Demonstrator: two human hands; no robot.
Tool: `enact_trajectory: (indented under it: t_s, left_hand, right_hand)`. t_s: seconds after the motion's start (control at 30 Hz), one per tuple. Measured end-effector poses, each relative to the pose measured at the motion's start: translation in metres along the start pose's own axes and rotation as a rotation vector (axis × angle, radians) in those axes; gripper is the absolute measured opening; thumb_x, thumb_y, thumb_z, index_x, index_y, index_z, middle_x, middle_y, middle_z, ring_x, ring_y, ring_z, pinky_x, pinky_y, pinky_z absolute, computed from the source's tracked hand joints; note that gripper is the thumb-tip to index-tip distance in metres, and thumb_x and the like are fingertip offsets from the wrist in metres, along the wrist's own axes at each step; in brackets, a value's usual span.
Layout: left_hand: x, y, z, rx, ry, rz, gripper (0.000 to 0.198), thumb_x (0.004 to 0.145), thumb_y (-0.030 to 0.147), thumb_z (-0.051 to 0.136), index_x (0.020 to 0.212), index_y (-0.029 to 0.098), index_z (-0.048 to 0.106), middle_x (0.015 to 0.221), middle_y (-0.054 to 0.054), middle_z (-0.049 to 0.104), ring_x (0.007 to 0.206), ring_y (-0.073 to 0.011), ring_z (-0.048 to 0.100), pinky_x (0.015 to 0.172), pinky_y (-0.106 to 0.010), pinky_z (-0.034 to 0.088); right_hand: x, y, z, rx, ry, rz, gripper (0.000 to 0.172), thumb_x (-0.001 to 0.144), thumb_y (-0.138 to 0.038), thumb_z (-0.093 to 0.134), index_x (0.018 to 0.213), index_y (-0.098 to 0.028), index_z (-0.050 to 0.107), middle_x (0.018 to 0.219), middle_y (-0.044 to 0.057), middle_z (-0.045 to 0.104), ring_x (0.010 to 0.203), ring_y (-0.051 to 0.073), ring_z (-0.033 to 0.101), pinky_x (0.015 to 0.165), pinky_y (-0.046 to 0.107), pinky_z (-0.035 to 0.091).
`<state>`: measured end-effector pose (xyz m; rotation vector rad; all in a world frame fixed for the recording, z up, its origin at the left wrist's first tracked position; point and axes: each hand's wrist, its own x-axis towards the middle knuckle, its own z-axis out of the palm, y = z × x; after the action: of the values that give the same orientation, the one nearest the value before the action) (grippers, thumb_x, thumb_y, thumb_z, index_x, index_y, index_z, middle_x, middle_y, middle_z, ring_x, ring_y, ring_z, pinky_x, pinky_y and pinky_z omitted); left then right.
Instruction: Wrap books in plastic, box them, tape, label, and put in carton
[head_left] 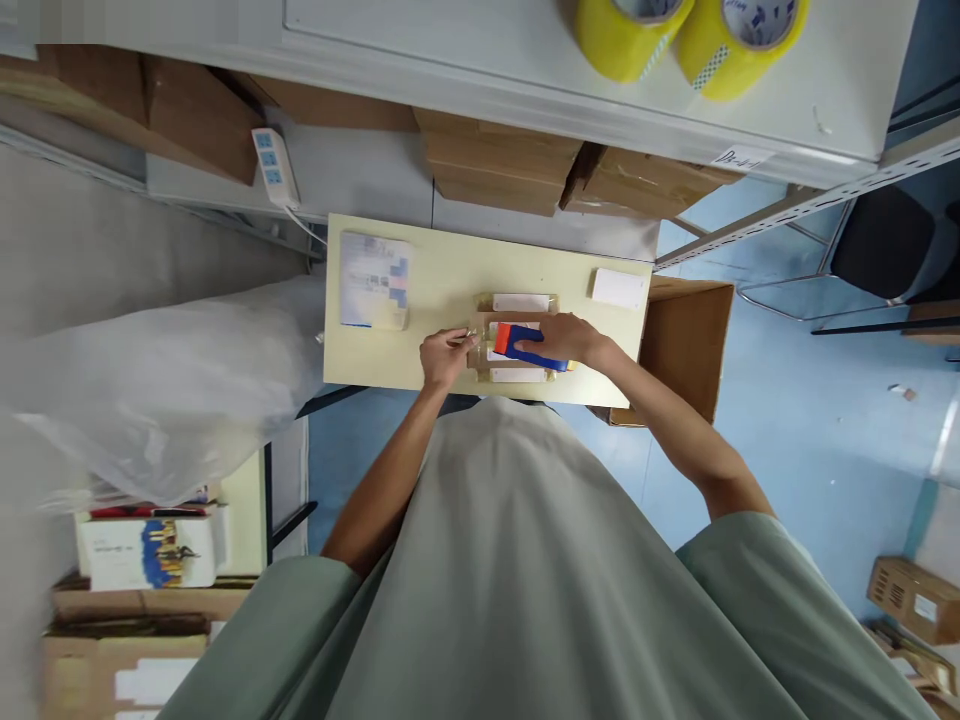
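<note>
On the pale yellow table (442, 262), several taped brown packages with white labels (519, 375) lie close together in front of me. My right hand (561, 338) is wrapped round a blue and red object (536, 350) held over the middle packages. At their left edge, my left hand (445, 356) has its fingers pinched together near the clear tape; what is between the fingertips is too small to name. A white card-like piece (618, 288) lies at the table's right, and a printed plastic-covered packet (373, 281) at its left.
Beyond the table are cardboard boxes (499, 165) and a power strip (275, 168). Yellow tape rolls (742, 45) stand on the upper shelf. An open carton (686, 345) is at the right, a large translucent bag (172, 380) at the left.
</note>
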<state>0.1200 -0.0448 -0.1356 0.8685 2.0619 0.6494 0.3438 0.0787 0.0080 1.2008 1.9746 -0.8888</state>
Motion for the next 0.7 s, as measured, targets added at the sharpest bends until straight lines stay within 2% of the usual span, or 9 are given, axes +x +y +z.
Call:
enact_trajectory:
  t_s: [0.07,0.17,0.23,0.3,0.4,0.57,0.7]
  left_hand:
    - [0.000,-0.003,-0.002,0.009,0.030,0.000,0.027,0.086,0.041,0.085,0.104,0.022,0.091,0.107,-0.006,0.089,0.096,-0.0284,0.084,0.092,-0.035,0.065]
    - [0.004,-0.009,-0.009,0.028,0.058,-0.017,0.030,0.085,0.042,0.085,0.105,0.020,0.091,0.101,-0.007,0.089,0.095,-0.0292,0.084,0.092,-0.036,0.065]
    - [0.007,-0.012,-0.013,0.038,0.054,-0.017,0.032,0.084,0.043,0.084,0.105,0.020,0.091,0.102,-0.007,0.089,0.094,-0.0290,0.083,0.091,-0.036,0.065]
    - [0.008,-0.012,-0.013,0.038,0.045,-0.002,0.033,0.084,0.043,0.083,0.106,0.019,0.091,0.107,-0.008,0.089,0.095,-0.0283,0.083,0.092,-0.036,0.065]
    - [0.006,-0.009,-0.010,0.061,0.050,0.006,0.036,0.084,0.046,0.083,0.107,0.019,0.091,0.107,-0.007,0.089,0.095,-0.0280,0.083,0.094,-0.036,0.065]
    - [0.005,0.000,-0.014,0.132,0.077,0.009,0.037,0.083,0.044,0.082,0.107,0.017,0.092,0.103,-0.008,0.089,0.092,-0.0288,0.083,0.094,-0.036,0.065]
    - [0.007,0.009,-0.023,0.196,0.086,0.040,0.031,0.084,0.043,0.080,0.102,0.021,0.092,0.107,-0.006,0.089,0.093,-0.0280,0.083,0.096,-0.035,0.065]
  right_hand:
    - [-0.016,0.031,-0.012,0.054,-0.065,-0.007,0.058,0.108,-0.070,0.063,0.120,-0.017,0.082,0.107,0.016,0.085,0.096,0.029,0.080,0.081,0.034,0.057]
    - [-0.047,0.094,-0.031,0.074,-0.206,0.062,0.071,0.105,-0.080,0.061,0.097,-0.013,0.083,0.086,0.016,0.081,0.078,0.027,0.077,0.073,0.034,0.054]
    - [-0.062,0.132,-0.038,0.075,-0.237,0.104,0.071,0.102,-0.082,0.063,0.092,-0.014,0.082,0.084,0.015,0.080,0.076,0.026,0.075,0.071,0.034,0.053]
    - [-0.068,0.157,-0.037,0.061,-0.217,0.112,0.068,0.104,-0.080,0.063,0.093,-0.015,0.082,0.087,0.014,0.080,0.076,0.025,0.074,0.071,0.034,0.051]
    - [-0.060,0.165,-0.024,-0.005,-0.152,0.156,0.067,0.104,-0.078,0.064,0.097,-0.014,0.082,0.093,0.016,0.081,0.081,0.027,0.074,0.070,0.034,0.049]
    - [-0.037,0.148,0.002,-0.050,-0.059,0.212,0.067,0.107,-0.075,0.062,0.116,-0.011,0.081,0.110,0.022,0.082,0.101,0.034,0.079,0.080,0.036,0.054]
    - [-0.024,0.132,0.016,-0.062,-0.006,0.221,0.059,0.111,-0.065,0.061,0.125,-0.010,0.079,0.120,0.025,0.082,0.108,0.034,0.080,0.086,0.036,0.056]
